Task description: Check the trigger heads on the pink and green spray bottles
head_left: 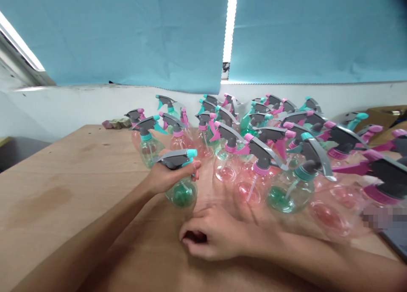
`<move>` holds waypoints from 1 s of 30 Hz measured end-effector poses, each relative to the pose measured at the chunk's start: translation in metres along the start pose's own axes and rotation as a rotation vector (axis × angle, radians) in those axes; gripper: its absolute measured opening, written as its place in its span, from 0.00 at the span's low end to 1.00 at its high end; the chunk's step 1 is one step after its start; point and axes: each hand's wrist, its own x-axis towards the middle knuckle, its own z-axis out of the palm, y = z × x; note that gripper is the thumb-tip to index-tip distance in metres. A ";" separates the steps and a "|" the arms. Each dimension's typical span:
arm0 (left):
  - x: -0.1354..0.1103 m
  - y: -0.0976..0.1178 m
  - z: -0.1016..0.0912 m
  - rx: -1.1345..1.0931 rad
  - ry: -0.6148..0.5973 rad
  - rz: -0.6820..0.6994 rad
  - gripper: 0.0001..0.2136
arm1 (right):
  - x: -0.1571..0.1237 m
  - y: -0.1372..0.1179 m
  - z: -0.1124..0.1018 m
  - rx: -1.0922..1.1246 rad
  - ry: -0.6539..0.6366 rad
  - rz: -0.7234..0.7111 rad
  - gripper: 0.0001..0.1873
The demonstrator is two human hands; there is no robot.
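Note:
My left hand (170, 175) is wrapped round the neck of a green spray bottle (182, 193) with a grey and teal trigger head. The bottle stands upright, its clear green base on the wooden table (41, 173). Closer to me, my right hand (216, 234) rests at the table with its fingers curled into a loose fist. A dark hollow shows between thumb and fingers, and nothing is visible in it. Just beyond the right hand are a clear pink spray bottle (254, 190) and a green spray bottle (286, 194).
Several pink and green spray bottles crowd the table's middle and right, such as one pink-collared bottle (226, 167). A small lumpy object (117, 123) lies at the back left edge. At the far right are a cardboard box (381, 116) and a dark flat device (394, 237). Blue cloth (143, 37) hangs behind.

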 end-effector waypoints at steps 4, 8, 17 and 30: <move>-0.001 -0.004 -0.001 0.023 -0.007 0.029 0.19 | 0.001 -0.002 -0.002 0.004 -0.010 -0.002 0.10; -0.001 -0.008 -0.001 0.013 -0.001 0.022 0.20 | 0.001 -0.002 -0.002 0.012 -0.009 -0.003 0.10; 0.001 -0.005 -0.003 -0.032 -0.080 0.047 0.18 | 0.001 -0.003 -0.003 -0.012 -0.025 0.013 0.11; 0.002 -0.005 -0.003 -0.087 -0.110 -0.025 0.19 | 0.000 -0.002 -0.002 0.002 -0.004 0.004 0.11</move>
